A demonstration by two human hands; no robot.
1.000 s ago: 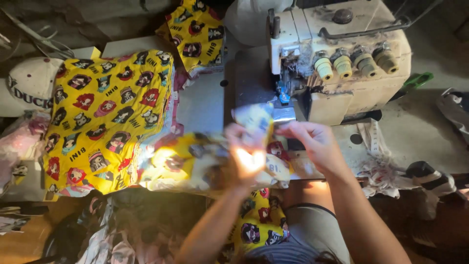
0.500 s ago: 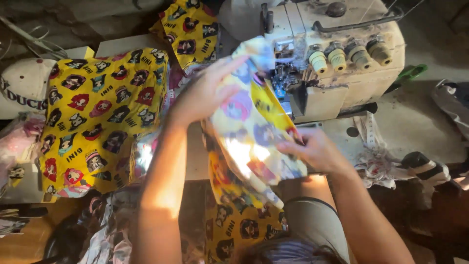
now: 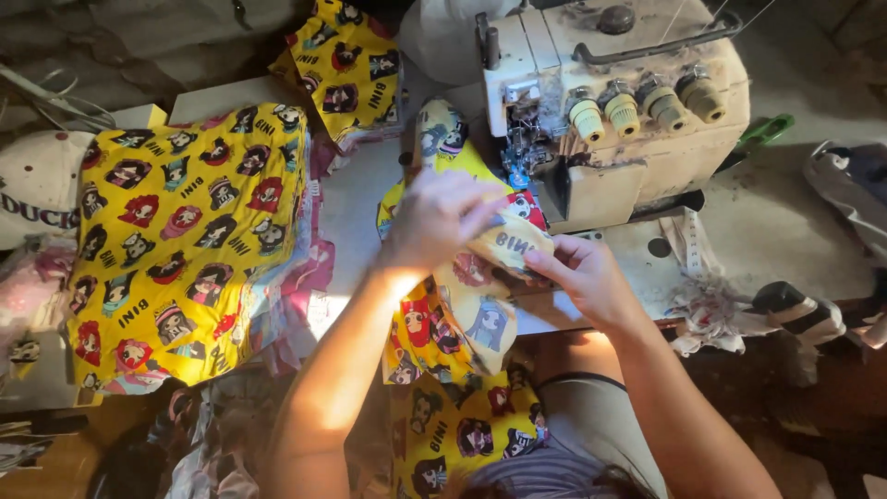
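Observation:
My left hand (image 3: 442, 217) presses down on a yellow fabric piece (image 3: 462, 277) printed with cartoon heads, flat on the sewing table in front of the machine. My right hand (image 3: 580, 277) pinches the same piece at its right edge, just below the needle area (image 3: 522, 152) of the cream overlock sewing machine (image 3: 610, 102). The fabric runs from under my hands up toward the presser foot and hangs down over the table edge onto my lap.
A stack of the same yellow printed pieces (image 3: 185, 240) lies on the left of the table. More printed fabric (image 3: 346, 60) sits behind the machine. A white cap (image 3: 37, 189) is at the far left. Cloth scraps (image 3: 711, 305) hang at the right table edge.
The fabric piece, held up in the air by both hands half a second ago, is now laid down on the table by the machine. My left hand has come down on top of it.

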